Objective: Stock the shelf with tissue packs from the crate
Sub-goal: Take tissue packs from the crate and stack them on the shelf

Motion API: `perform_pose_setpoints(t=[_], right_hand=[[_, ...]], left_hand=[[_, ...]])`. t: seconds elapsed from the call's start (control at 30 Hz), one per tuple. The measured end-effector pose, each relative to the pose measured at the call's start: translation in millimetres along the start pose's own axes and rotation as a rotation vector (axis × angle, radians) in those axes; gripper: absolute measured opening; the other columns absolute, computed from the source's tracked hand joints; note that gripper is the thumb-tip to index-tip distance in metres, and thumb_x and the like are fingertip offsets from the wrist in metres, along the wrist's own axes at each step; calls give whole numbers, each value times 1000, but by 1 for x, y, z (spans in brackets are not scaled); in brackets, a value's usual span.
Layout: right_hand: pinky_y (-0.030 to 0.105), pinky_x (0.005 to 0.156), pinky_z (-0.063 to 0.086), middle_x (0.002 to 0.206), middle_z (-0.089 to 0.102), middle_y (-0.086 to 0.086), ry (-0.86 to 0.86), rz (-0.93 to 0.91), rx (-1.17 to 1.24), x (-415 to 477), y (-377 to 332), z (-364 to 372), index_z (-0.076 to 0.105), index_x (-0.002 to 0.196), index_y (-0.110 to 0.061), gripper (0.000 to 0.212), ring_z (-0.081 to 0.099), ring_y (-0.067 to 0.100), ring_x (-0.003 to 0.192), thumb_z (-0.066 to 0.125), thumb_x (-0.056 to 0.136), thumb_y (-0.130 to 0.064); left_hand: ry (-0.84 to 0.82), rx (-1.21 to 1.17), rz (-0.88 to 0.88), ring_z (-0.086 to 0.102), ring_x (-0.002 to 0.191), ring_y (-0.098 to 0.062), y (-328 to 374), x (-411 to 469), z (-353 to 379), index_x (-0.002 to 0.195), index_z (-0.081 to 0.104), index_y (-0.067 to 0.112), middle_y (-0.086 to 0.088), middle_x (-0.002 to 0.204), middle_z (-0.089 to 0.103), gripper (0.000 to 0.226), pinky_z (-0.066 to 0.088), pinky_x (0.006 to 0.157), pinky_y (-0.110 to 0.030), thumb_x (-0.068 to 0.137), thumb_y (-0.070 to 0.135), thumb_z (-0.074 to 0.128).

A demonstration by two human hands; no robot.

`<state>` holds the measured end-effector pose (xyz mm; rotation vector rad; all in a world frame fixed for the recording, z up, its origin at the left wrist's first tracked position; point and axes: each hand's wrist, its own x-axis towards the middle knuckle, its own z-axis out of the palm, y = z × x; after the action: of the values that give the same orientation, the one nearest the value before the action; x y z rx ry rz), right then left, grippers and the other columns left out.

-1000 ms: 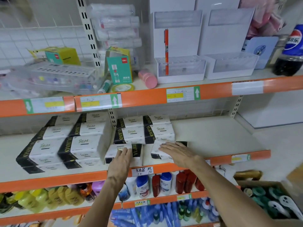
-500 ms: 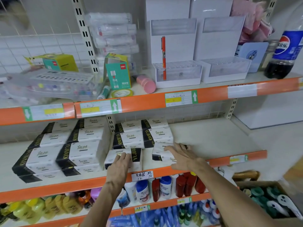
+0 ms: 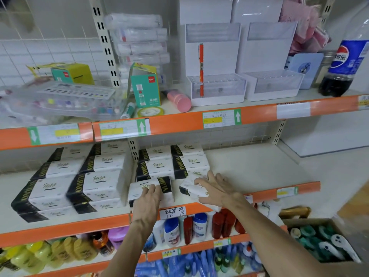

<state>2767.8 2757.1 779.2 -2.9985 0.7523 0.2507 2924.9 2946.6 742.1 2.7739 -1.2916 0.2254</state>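
Progress: the middle shelf was judged partly stocked; a double-height block of tissue packs filled its 9 o'clock end, and a second stack stood at the centre, toward 12 o'clock from the hands; the front row was in hand, with two packs at the lip; the shelf from the centre out to 3 o'clock lay bare, so a fair share of the stocking was judged outstanding. The crate could not be identified; a cardboard box at 4 o'clock showed green and white items, not tissue packs.

Left hand: fingers extended and close together, laid flat over the top of the front centre pack, pressing on it rather than gripping; that pack sat square, touching the stack behind it.

Right hand: fingers spread wide and straight, palm resting on the neighbouring pack at 3 o'clock of the first; no curl about it was evident; this pack lay tilted and skewed, not yet seated, with a gap between the two packs.
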Motion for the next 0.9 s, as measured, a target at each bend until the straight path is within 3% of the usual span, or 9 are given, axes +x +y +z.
perform_pose_setpoints(t=[0.1, 0.17, 0.3, 0.43, 0.6, 0.67, 0.77, 0.9], right_hand=[[45, 88, 38, 133, 35, 13, 102, 132, -8, -11, -16, 11, 32, 137, -33, 59, 42, 32, 109, 49, 86, -58], [46, 90, 39, 136, 33, 18, 83, 288, -11, -19, -37, 21, 27, 144, -22, 71, 42, 35, 112, 46, 88, -62], [42, 100, 40, 141, 24, 27, 46, 470, 69, -20, -67, 24, 11, 150, 3, 100, 39, 40, 118, 37, 88, -72], [34, 92, 46, 131, 29, 17, 112, 368, 314, -15, -65, 11, 27, 141, 6, 90, 42, 29, 113, 55, 87, -60], [31, 77, 46, 132, 29, 15, -12, 215, 269, -23, -47, 5, 27, 142, -2, 85, 50, 27, 109, 73, 81, -41], [32, 74, 44, 131, 30, 14, -42, 179, 170, -25, -41, 4, 31, 140, -5, 82, 49, 28, 109, 75, 79, -37], [35, 85, 45, 131, 35, 15, -3, 171, 39, -24, -42, 4, 35, 137, -4, 79, 50, 29, 110, 71, 79, -46], [34, 85, 45, 125, 40, 14, 83, 207, 31, -19, -55, 8, 42, 129, -5, 66, 54, 27, 103, 62, 84, -50]], left_hand=[[23, -7, 12, 54, 91, -18, -6, 0, 8, 107, 51, 19, 4, 98, 53, 44, 51, 47, -30, 72, 5, 75], [26, -27, 27, 54, 84, -18, -10, -2, 12, 103, 51, 20, 4, 92, 54, 46, 49, 42, -32, 69, 4, 77], [57, -70, 45, 53, 88, -16, -15, -5, 11, 107, 48, 26, 8, 97, 56, 44, 51, 54, -30, 75, 10, 73], [73, -88, 90, 52, 104, -19, -23, -1, 11, 114, 51, 28, 7, 111, 53, 40, 47, 82, -35, 81, 13, 67], [-5, -49, -41, 41, 123, -34, -32, 5, 9, 121, 47, 22, -4, 124, 44, 50, 33, 107, -54, 78, 32, 70], [-85, -81, -88, 36, 126, -35, -31, 5, 7, 129, 36, 28, -5, 134, 37, 57, 32, 107, -50, 83, 46, 63], [-102, -7, -46, 42, 110, -29, -32, 8, 2, 132, 29, 34, -6, 133, 38, 57, 38, 95, -40, 86, 59, 51], [-193, -43, -82, 39, 103, -29, -41, 16, -10, 133, 30, 39, -10, 126, 43, 62, 40, 93, -39, 82, 62, 57]])
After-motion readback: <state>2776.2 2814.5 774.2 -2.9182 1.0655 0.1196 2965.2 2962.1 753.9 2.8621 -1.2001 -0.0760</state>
